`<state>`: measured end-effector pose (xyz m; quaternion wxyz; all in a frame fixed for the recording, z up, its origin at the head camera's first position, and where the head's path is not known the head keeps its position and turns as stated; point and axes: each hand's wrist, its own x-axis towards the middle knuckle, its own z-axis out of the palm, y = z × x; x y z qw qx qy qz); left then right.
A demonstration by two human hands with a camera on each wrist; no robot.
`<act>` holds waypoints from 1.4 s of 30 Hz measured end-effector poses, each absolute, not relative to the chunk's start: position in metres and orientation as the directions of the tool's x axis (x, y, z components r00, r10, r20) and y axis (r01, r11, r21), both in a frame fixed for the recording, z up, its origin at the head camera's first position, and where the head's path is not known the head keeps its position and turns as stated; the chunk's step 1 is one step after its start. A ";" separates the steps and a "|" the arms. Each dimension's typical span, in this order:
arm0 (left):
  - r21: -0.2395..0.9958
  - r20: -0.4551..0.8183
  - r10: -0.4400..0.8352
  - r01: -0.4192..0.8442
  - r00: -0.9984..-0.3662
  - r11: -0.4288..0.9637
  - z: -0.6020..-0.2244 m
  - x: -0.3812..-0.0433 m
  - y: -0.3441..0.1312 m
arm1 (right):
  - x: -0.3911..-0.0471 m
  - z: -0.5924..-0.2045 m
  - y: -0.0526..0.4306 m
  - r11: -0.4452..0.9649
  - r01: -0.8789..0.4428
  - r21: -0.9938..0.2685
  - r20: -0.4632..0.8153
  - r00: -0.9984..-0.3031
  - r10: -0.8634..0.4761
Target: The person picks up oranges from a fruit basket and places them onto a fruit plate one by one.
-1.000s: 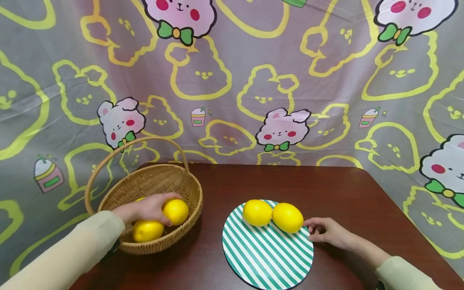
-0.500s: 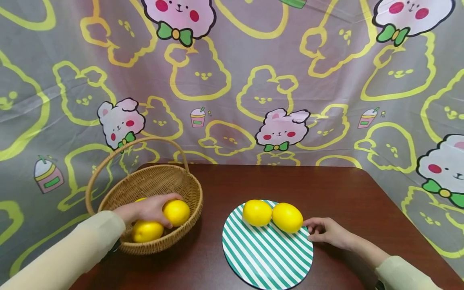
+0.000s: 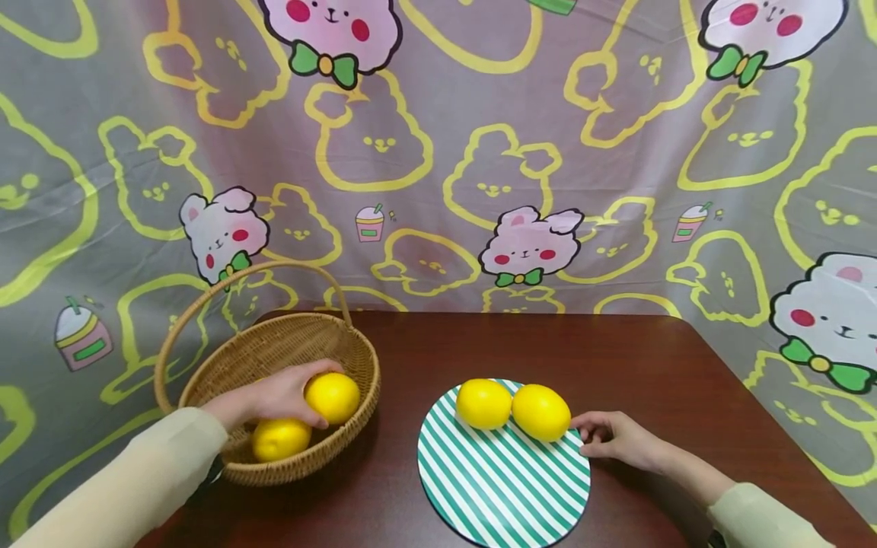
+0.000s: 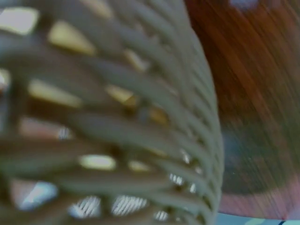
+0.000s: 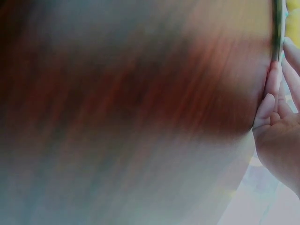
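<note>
Inside the wicker basket [image 3: 274, 335], my left hand [image 3: 288, 392] grips a yellow lemon [image 3: 333, 397], its fingers and thumb around the near side. A second lemon [image 3: 281, 439] lies in the basket just under that hand. Only the basket's blurred weave [image 4: 117, 93] fills most of the left wrist view. On a round green-and-white striped board [image 3: 500, 479], two more lemons sit side by side, a left one [image 3: 483, 404] and a right one [image 3: 541, 412]. My right hand [image 3: 625, 440], fingers curled, holds the board's right rim; the right wrist view shows its fingertips [image 5: 273, 77] at that edge.
A dark reddish-brown table [image 3: 445, 342] carries everything. The basket's tall arched handle [image 3: 240, 275] rises behind the left wrist. A patterned cloth [image 3: 425, 205] hangs along the back and sides of the table.
The whole head view has shifted slightly left. My left hand stays around its lemon in the basket with very little motion, and my right hand keeps its place at the board's rim.
</note>
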<state>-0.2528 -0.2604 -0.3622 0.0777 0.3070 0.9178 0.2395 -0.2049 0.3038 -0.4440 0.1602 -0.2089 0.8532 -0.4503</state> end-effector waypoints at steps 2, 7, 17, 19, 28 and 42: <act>0.498 0.013 0.591 0.518 -0.807 0.696 -0.361 -0.251 -0.261 | -0.205 -0.444 0.304 0.507 -0.221 -0.833 -0.080 -0.858 -0.507; 0.518 0.039 0.572 0.506 -0.819 0.690 -0.354 -0.249 -0.261 | -0.206 -0.444 0.303 0.519 -0.230 -0.823 -0.080 -0.858 -0.508; 0.557 0.104 0.536 0.496 -0.838 0.667 -0.338 -0.246 -0.262 | -0.205 -0.442 0.303 0.517 -0.241 -0.821 -0.069 -0.858 -0.509; 0.551 0.133 0.539 0.514 -0.832 0.658 -0.335 -0.245 -0.263 | -0.205 -0.443 0.304 0.516 -0.248 -0.820 -0.063 -0.857 -0.512; 0.534 0.216 0.525 0.550 -0.823 0.642 -0.326 -0.240 -0.259 | -0.207 -0.445 0.305 0.526 -0.222 -0.821 -0.089 -0.860 -0.502; 0.669 0.227 0.513 0.515 -0.828 0.536 -0.310 -0.219 -0.230 | -0.206 -0.445 0.304 0.533 -0.201 -0.822 -0.100 -0.870 -0.483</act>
